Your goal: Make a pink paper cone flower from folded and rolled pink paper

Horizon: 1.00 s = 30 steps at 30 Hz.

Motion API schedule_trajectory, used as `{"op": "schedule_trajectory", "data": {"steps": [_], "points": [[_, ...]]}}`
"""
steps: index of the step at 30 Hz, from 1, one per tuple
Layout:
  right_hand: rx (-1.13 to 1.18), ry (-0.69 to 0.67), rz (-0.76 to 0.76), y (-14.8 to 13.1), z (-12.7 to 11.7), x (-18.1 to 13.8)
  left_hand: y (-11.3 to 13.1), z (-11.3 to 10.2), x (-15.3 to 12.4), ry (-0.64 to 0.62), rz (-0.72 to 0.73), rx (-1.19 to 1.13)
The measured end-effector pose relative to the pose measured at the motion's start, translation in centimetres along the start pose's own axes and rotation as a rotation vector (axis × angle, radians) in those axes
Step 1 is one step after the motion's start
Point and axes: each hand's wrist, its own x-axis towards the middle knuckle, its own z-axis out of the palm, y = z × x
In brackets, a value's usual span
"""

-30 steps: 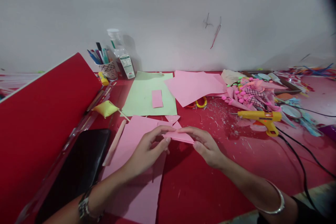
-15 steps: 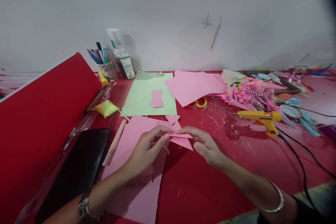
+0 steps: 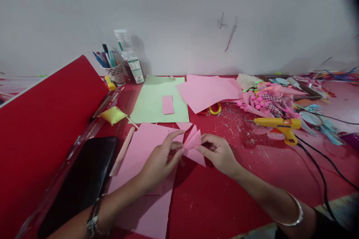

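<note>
Between my two hands is a small piece of folded pink paper (image 3: 193, 142), with pointed flaps fanned upward and one corner pointing down to the right. My left hand (image 3: 165, 153) pinches its left point between thumb and fingers, the index finger raised above. On the other side, my right hand (image 3: 220, 153) pinches the right edge with thumb and fingertips. Under my left hand and forearm lies a large pink sheet (image 3: 157, 213) on the red table (image 3: 207, 205). A small pink scrap (image 3: 184, 126) lies just behind the folded paper.
A yellow glue gun (image 3: 277, 123) with a black cord lies right, before a pile of pink paper cones (image 3: 266, 101). Behind are pink sheets (image 3: 207, 89), a green sheet (image 3: 148, 97) and yellow-handled scissors (image 3: 215, 109). At left are a black phone (image 3: 81, 183) and a pen cup (image 3: 116, 75).
The folded paper has turned from nearly edge-on to showing its upright fanned flaps. My right fingers have closed on its right edge, and my left index finger has lifted off it.
</note>
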Motion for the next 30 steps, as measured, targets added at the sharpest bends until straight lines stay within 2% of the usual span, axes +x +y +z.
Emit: {"op": "schedule_trajectory", "data": {"steps": [4,9,16,19,24,30], "points": [[-0.028,-0.011,0.012,-0.38,0.11,-0.17,0.03,-0.01,0.16,-0.086,-0.037,0.027],[-0.128,-0.129,0.012,-0.98,0.27,-0.37,-0.23,0.19,0.14,-0.164,-0.091,-0.034],[0.124,-0.113,0.113,-0.62,0.58,-0.56,0.08,0.27,0.05,-0.194,-0.114,-0.093],[0.165,-0.123,0.17,-0.54,0.57,-0.44,0.06,0.34,0.1,-0.195,-0.126,-0.108],[0.072,-0.256,0.209,-0.72,0.43,-0.1,0.01,0.32,0.13,-0.191,-0.131,-0.111],[-0.079,-0.184,0.129,-0.66,0.35,-0.11,0.07,0.09,0.19,-0.183,-0.17,-0.121]]}}
